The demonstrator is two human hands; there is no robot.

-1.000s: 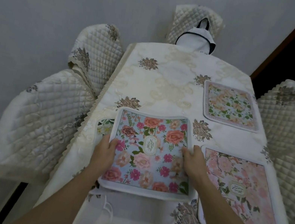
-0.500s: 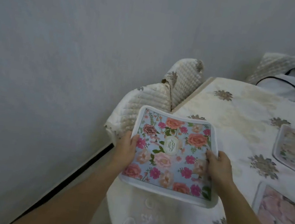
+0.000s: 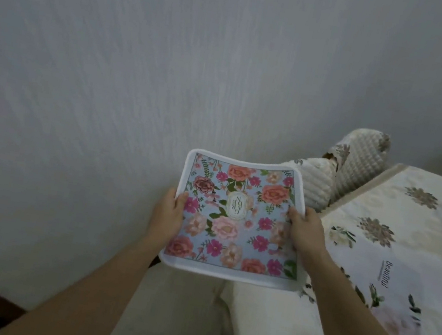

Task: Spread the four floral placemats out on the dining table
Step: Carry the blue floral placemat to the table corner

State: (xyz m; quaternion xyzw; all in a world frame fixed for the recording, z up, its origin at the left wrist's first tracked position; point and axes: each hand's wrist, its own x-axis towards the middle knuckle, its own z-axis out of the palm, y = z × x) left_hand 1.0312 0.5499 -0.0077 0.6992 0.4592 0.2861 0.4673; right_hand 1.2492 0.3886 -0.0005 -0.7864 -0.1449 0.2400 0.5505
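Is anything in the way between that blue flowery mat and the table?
Nothing visible blocks it. Both hands, left hand and right hand, hold the blue placemat just off the table's left edge; a white placemat already lies nearest.

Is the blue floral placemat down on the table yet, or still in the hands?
Not down: the blue placemat is held by both hands, left hand and right hand, off the table edge.

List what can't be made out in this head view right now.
- White floral placemat on the cream tablecloth: cut off by the right edge, partly behind the right hand.
- Blue floral placemat: centre label lettering too small to read; underside hidden.
- Left hand: fingers hidden under that mat.
- Other placemats: out of frame.
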